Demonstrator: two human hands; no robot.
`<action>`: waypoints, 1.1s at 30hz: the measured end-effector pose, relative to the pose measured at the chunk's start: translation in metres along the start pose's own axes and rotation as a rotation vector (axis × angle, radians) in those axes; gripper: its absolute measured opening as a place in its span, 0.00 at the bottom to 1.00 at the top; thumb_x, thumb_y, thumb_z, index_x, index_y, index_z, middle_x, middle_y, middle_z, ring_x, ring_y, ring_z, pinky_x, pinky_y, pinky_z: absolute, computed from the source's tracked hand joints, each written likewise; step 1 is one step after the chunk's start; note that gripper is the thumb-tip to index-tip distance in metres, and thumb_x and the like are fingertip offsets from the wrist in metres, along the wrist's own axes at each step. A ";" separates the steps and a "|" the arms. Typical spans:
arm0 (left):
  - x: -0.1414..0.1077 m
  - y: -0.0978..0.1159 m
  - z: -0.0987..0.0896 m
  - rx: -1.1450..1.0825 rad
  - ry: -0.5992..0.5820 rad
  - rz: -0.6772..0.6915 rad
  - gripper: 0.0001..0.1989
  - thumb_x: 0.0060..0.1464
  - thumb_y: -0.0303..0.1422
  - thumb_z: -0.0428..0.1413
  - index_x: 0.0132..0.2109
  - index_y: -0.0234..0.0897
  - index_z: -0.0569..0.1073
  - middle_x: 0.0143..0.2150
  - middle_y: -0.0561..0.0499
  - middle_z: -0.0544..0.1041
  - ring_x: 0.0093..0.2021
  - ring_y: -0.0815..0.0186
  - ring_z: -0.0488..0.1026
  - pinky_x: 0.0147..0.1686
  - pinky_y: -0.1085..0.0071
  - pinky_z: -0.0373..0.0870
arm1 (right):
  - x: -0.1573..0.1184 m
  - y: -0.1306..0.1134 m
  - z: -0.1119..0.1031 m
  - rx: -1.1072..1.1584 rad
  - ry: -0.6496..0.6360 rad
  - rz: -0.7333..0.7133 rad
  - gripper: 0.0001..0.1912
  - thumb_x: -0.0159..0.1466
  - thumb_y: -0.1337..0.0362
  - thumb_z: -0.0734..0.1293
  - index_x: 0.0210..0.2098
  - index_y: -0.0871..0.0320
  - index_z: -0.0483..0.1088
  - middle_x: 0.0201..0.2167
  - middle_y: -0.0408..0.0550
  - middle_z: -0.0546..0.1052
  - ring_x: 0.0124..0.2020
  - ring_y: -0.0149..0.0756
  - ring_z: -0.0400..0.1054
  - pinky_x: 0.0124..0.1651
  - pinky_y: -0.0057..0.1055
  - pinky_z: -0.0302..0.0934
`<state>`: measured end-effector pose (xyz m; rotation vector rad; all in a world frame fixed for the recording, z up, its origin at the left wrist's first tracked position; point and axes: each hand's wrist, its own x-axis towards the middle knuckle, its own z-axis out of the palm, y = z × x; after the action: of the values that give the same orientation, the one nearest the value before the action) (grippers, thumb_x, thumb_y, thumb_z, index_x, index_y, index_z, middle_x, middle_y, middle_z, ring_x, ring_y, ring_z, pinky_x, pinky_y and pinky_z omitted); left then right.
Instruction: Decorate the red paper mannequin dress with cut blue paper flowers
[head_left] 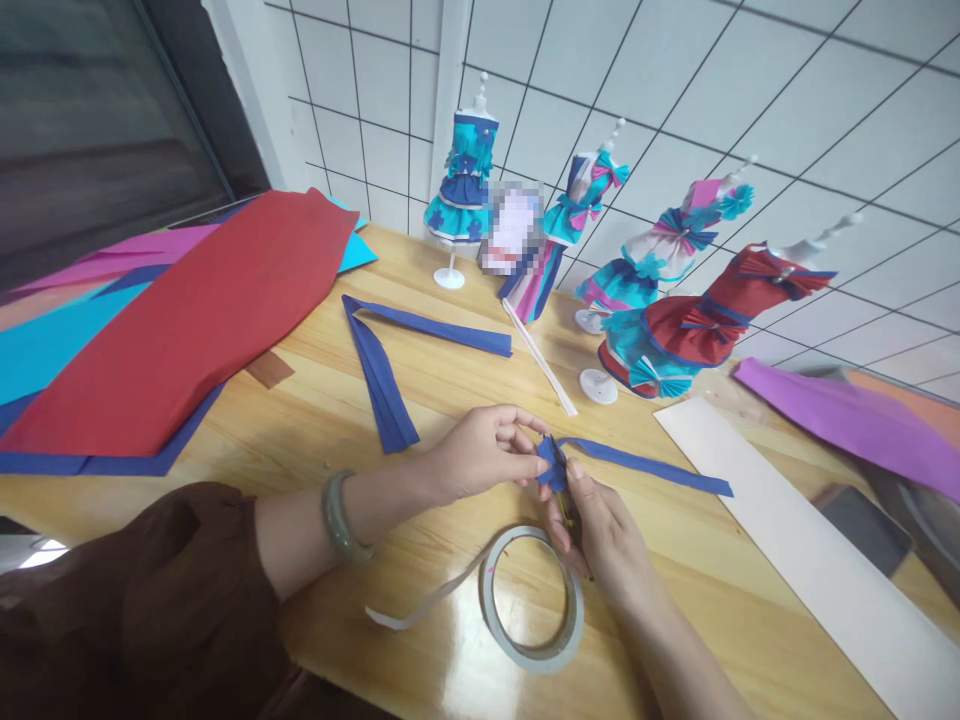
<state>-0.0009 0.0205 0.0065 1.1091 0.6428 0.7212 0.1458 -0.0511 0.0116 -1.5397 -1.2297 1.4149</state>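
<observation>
A small piece of dark blue crepe paper (547, 462) is pinched between the thumb and fingers of my left hand (484, 452). My right hand (606, 535) is wrapped around a pair of scissors (568, 508), largely covered by the fingers. The dark blades lie against the blue piece. Just beyond my right hand, a narrow blue strip (652, 464) stretches to the right across the wooden table (420, 560). Below both hands is a roll of white double-sided tape (534, 661), its loose end trailing left.
A folded blue strip (442, 330) and thin white strip (544, 360) lie ahead. Several miniature dress forms, including a red dress (690, 325), stand by the tiled wall. Red paper (202, 310) tops a stack at left; a pale sheet (795, 540) and dark phone-like object (866, 528) lie right.
</observation>
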 end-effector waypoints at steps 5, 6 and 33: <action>0.000 0.000 0.000 0.006 -0.001 -0.002 0.18 0.42 0.26 0.60 0.43 0.29 0.67 0.26 0.53 0.71 0.25 0.74 0.69 0.29 0.73 0.67 | 0.000 0.000 0.000 0.010 -0.002 -0.004 0.25 0.63 0.46 0.51 0.29 0.60 0.63 0.09 0.36 0.59 0.08 0.22 0.48 0.11 0.19 0.42; 0.000 -0.001 -0.001 0.006 -0.003 -0.002 0.18 0.42 0.26 0.60 0.43 0.29 0.67 0.26 0.53 0.71 0.25 0.74 0.69 0.29 0.73 0.67 | 0.000 0.000 0.000 0.012 -0.004 -0.003 0.25 0.63 0.46 0.51 0.29 0.60 0.63 0.09 0.36 0.60 0.08 0.22 0.47 0.11 0.19 0.42; 0.001 0.000 -0.003 -0.048 0.006 -0.007 0.20 0.42 0.28 0.60 0.44 0.29 0.66 0.31 0.51 0.72 0.25 0.73 0.69 0.29 0.72 0.68 | 0.000 -0.002 0.001 0.026 0.001 0.014 0.25 0.62 0.44 0.51 0.29 0.60 0.62 0.09 0.36 0.59 0.08 0.23 0.48 0.11 0.21 0.41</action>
<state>-0.0022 0.0229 0.0054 1.0606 0.6312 0.7309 0.1444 -0.0503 0.0133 -1.5339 -1.1973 1.4333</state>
